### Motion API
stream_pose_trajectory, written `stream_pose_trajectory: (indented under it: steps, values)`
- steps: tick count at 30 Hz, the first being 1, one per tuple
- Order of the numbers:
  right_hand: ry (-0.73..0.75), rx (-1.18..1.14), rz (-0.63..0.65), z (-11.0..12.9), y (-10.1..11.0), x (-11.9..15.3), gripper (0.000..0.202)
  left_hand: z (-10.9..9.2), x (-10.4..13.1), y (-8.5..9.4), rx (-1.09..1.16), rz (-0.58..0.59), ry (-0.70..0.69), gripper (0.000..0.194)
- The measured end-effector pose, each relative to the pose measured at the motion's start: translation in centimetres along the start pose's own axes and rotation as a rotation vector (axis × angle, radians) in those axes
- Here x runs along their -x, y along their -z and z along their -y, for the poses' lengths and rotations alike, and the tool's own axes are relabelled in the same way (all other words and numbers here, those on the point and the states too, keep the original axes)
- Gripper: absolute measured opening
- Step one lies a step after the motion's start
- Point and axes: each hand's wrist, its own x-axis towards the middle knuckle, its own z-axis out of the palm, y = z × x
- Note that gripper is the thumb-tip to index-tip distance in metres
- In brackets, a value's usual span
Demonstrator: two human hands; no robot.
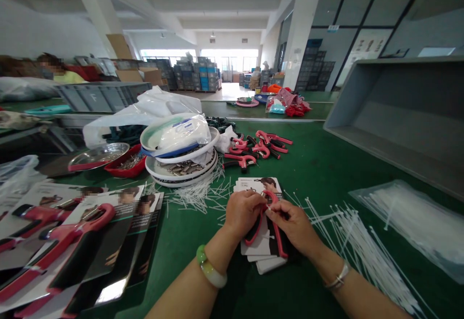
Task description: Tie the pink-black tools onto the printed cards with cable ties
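Observation:
A pink-and-black hand grip strengthener (279, 241) lies on a stack of printed backing cards (268, 263) in front of me, handles toward me. My left hand (242, 212) is closed, its thumb and fingers pinched at the strengthener's upper left. From the other side, my right hand (294, 224) is closed too, fingertips pinching a small white piece that looks like a cable tie at the strengthener's upper part. The fingers partly hide the spring area. Loose white cable ties (358, 241) are spread to the right of my right hand.
More hand grips (263, 147) lie beyond the cards. Stacked bowls (181, 171) and a red tray (125, 162) of small metal parts stand left of them. Carded hand grips (76, 241) pile at left. A grey bin (398, 116) and a bag of ties (416, 222) are at right.

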Motion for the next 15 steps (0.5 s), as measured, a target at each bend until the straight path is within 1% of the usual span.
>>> stream_pose_trajectory:
  steps: [3, 7, 15]
  values:
    - [0.000, 0.006, -0.004, -0.01, -0.02, -0.10, 0.022, 0.01, 0.03, 0.07, 0.009, 0.000, -0.016, 0.016]
    - [-0.041, -0.017, 0.025, 0.14, 0.01, -0.28, 0.024, -0.01, 0.03, 0.08, 0.023, -0.007, -0.020, 0.017]
    - [-0.129, -0.163, 0.094, 0.06, 0.03, -0.59, 0.026, 0.09, 0.08, -0.26, 0.029, -0.004, 0.006, 0.020]
